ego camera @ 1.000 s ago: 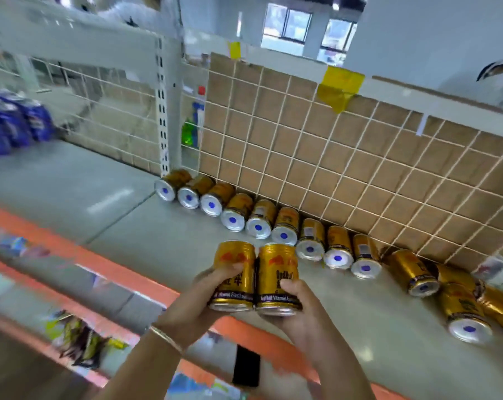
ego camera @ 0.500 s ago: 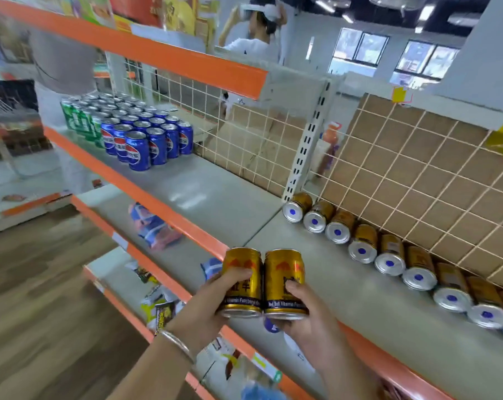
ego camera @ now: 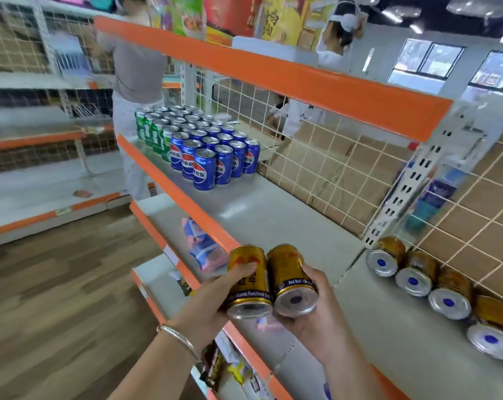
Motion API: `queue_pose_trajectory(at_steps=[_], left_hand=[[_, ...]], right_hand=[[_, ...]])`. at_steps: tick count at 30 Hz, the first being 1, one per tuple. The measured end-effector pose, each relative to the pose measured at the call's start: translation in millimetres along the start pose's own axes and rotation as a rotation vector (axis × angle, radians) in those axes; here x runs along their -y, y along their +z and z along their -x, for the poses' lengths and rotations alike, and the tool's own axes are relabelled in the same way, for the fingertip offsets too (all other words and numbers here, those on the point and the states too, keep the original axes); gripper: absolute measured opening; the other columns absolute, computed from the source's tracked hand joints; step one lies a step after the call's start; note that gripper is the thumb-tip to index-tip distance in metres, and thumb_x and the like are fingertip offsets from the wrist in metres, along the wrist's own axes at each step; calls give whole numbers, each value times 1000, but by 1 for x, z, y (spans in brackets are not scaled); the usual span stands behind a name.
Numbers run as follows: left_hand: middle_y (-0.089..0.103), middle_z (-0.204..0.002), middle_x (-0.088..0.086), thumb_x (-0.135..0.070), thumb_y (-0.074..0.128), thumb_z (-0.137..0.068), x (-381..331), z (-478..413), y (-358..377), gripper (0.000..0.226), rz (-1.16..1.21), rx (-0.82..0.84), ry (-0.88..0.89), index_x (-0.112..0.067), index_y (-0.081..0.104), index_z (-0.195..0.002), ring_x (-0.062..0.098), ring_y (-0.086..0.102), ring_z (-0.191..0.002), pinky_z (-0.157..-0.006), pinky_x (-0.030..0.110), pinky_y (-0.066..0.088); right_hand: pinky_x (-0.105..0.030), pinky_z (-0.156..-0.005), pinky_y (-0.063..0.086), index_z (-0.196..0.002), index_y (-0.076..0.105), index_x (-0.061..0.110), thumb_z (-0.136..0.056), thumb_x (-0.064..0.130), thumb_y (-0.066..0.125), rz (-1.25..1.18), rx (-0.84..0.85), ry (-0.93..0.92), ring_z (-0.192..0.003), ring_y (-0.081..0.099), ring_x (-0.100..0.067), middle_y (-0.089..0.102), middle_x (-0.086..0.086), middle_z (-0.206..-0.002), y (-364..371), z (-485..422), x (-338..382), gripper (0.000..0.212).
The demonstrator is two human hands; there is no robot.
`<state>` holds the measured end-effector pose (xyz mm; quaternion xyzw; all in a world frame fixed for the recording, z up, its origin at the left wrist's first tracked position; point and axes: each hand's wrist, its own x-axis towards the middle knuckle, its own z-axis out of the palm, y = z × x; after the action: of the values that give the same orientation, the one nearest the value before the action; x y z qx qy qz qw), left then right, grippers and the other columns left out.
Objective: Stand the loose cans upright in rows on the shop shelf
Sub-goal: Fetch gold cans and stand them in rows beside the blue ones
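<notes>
Gold is the colour of the two cans you are holding at the lower centre of the frame. Your left hand is wrapping its fingers and thumb around the left gold can, and your right hand is grasping the right gold can from its side. The two cans are touching each other and are tilting so that their silver bottoms are facing you, the right one leaning more. They are hanging in the air at the orange front edge of the grey shelf, not resting on it. At the right of the frame, a row of loose gold cans is lying on its sides along the wire mesh back, bottoms turned outward, each can touching the next. Toward the upper left, blue cans are standing upright in rows on the same shelf, and green cans are standing just behind them. A silver bracelet is sitting on your left wrist. Another person is standing at the far end of the shelf.
</notes>
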<state>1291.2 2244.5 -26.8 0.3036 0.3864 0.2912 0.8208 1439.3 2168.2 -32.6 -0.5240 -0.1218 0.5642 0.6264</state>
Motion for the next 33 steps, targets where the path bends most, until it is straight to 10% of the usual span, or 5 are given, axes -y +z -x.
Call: queue_pose_trajectory(at_steps=[6,12,17,23,33], left_hand=[[72,-86,18,-20,75,-61,-47,-70,-6,48,89,14,-17,-3,64,-104,26,70,-66,-73,39,58],[68,-102,21,-25,76,-69,-91,-131,-15,53,55,15,-42,3,64,-112,30,65,-86,-75,35,58],[74,-84,17,-20,79,-73,-118,-172,-30,39,-159,63,-1,4,67,-102,22,71,-63,-51,22,53],[76,-96,6,-34,87,-40,-149,-228,-55,61,-561,178,107,-16,73,-97,19,71,-89,-87,31,55],[74,-107,-4,-32,87,-49,-185,-276,-101,74,-724,305,153,-21,64,-118,13,68,-101,-97,33,51]], right_hand=[[-31,-55,37,-48,54,19,-90,36,47,-187,81,82,-45,48,-18,47,-1,-49,34,-83,30,46],[-28,-71,43,-106,65,15,-84,45,59,-36,-25,30,-83,60,-17,67,-5,-85,53,-162,61,38],[-36,-79,54,-103,65,5,-81,25,72,259,-244,-149,-91,68,-24,72,-13,-97,70,-212,71,31],[-45,-100,46,-117,55,17,-68,17,83,628,-429,-397,-108,61,-24,65,-7,-118,94,-299,74,57],[-41,-102,41,-131,49,9,-69,19,83,963,-594,-397,-122,53,-32,58,-15,-131,106,-403,113,71]])
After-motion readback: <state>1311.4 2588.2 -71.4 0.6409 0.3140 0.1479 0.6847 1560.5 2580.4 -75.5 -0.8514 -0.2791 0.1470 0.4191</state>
